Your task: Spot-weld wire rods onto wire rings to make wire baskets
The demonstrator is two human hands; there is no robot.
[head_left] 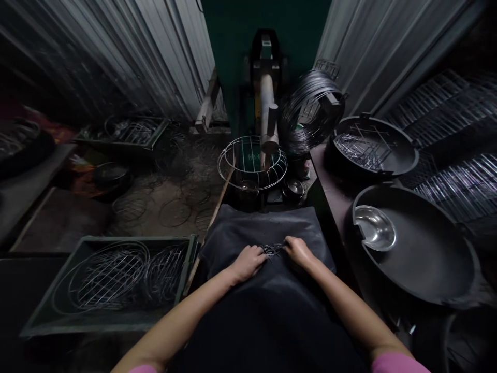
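Note:
My left hand [247,261] and my right hand [298,251] rest close together on a dark cloth [267,228] spread over my lap. Both have their fingers curled around a small bundle of short wire pieces [273,249] that lies between them on the cloth. Ahead of the cloth a round wire basket frame [252,163] sits on the arm of a welding machine [267,98].
A green crate [112,282] of round wire grids lies at the left. At the right are a large dark pan [415,243] holding a steel bowl [375,228], another pan [373,145] with wire pieces, a wire coil [312,111] and stacked wire racks [458,134].

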